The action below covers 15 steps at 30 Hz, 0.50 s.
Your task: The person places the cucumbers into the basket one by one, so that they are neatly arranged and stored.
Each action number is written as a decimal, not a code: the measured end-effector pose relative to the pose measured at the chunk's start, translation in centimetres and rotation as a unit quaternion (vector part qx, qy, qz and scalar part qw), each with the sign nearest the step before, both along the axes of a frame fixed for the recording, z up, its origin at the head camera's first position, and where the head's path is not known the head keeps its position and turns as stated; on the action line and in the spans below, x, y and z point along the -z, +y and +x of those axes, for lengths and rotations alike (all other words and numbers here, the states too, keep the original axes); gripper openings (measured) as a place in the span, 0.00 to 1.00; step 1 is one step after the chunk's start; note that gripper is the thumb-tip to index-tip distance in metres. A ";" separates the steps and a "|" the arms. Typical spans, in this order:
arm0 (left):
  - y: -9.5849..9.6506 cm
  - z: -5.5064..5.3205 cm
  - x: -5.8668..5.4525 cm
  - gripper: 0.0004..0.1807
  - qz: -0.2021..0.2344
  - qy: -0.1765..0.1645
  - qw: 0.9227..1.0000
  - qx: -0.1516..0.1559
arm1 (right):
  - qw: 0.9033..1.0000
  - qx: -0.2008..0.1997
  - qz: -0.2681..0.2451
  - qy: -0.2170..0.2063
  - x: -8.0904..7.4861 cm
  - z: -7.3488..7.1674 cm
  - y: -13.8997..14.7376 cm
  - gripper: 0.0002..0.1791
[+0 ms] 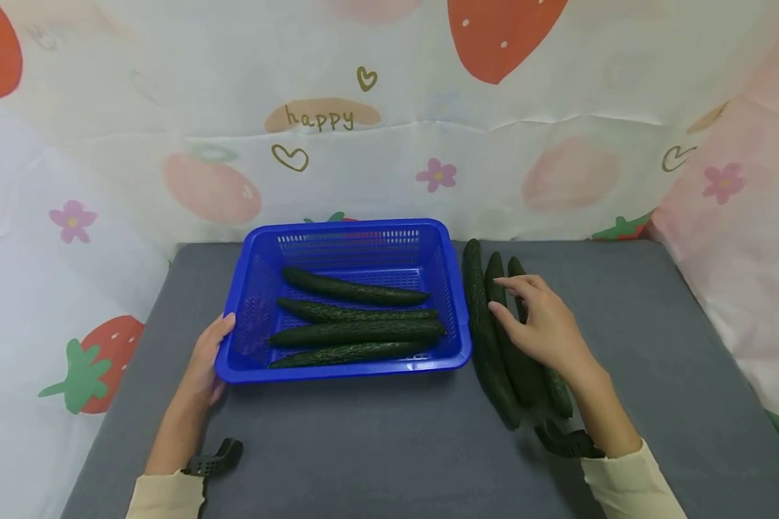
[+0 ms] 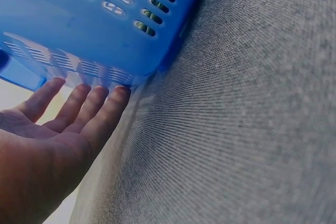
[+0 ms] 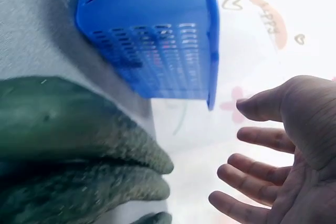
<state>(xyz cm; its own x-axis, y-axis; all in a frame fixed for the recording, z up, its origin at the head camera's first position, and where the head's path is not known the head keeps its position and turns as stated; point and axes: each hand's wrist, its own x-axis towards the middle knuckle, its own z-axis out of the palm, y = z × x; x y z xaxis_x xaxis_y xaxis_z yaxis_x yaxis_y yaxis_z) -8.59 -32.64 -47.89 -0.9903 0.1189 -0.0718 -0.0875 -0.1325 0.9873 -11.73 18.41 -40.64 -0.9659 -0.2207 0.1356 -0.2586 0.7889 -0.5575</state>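
A blue plastic basket [image 1: 337,373] with slotted walls holds several dark green cucumbers [image 1: 357,332] lying roughly crosswise. At its left rim, my left hand [image 1: 208,353] holds the basket, a fingertip showing over the edge. In the left wrist view, that hand's fingertips touch the slotted wall. Three more cucumbers [image 1: 483,339] lie side by side, lengthwise, to the right of the basket. Over them hovers my right hand [image 1: 545,328], thumb and fingers apart with nothing between them. It partly hides two of these cucumbers in the head view.
The grey tabletop [image 1: 363,447] extends in front of the basket and to both sides. Behind it hangs a white cloth [image 1: 389,180] printed with strawberries, hearts and flowers. Each wrist wears a black band [image 1: 214,458].
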 end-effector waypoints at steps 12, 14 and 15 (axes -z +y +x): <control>-0.2 0.1 0.3 0.21 -0.002 -0.008 1.000 0.002 | 0.999 0.041 -0.023 -0.014 1.5 0.7 2.0 0.26; -0.1 0.0 0.3 0.25 -0.006 -0.005 1.000 0.008 | 0.998 0.049 -0.023 -0.023 1.8 0.9 2.4 0.27; -0.1 -0.1 0.3 0.27 -0.008 -0.002 1.000 0.010 | 0.998 0.053 -0.022 -0.027 2.0 0.9 2.5 0.27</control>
<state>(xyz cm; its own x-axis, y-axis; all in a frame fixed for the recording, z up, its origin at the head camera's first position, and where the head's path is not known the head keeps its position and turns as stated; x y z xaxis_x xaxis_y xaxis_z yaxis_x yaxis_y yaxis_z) -8.66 -32.75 -48.14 -0.9873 0.1385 -0.0782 -0.0945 -0.1151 0.9888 -10.82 20.95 -42.66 -0.9896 -0.1112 0.0911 -0.1436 0.7843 -0.6035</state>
